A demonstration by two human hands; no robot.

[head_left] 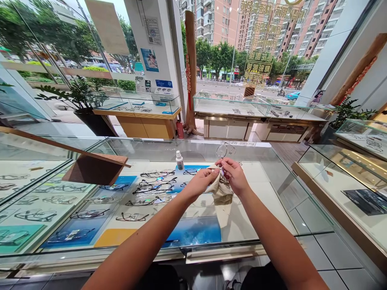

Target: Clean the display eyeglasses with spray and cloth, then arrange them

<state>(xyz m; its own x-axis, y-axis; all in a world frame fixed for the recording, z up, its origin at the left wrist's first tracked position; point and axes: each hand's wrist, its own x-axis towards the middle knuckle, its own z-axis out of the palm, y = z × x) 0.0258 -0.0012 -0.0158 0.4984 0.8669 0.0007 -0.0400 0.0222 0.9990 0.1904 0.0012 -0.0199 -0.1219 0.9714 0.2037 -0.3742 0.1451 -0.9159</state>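
Note:
Above the glass display case, both my hands are close together at a pair of thin-rimmed eyeglasses [221, 151]. One round lens stands up above my fingers; the other is partly covered by a beige cleaning cloth [223, 193]. My left hand [202, 182] is closed on the cloth, with its thumb pressed against it near the lower lens. The fingers of my right hand [235, 174] pinch the frame of the eyeglasses. The cloth hangs down beneath my hands. A small white bottle [179, 160] stands upright on the glass to the left.
Inside the display case [256, 181] lie rows of eyeglasses [154, 188] on white and blue panels. A wooden sign [96, 167] stands on the glass at left. Another glass case [356, 177] is at right. Farther cases [229, 104] line the window, near a fire extinguisher [179, 129].

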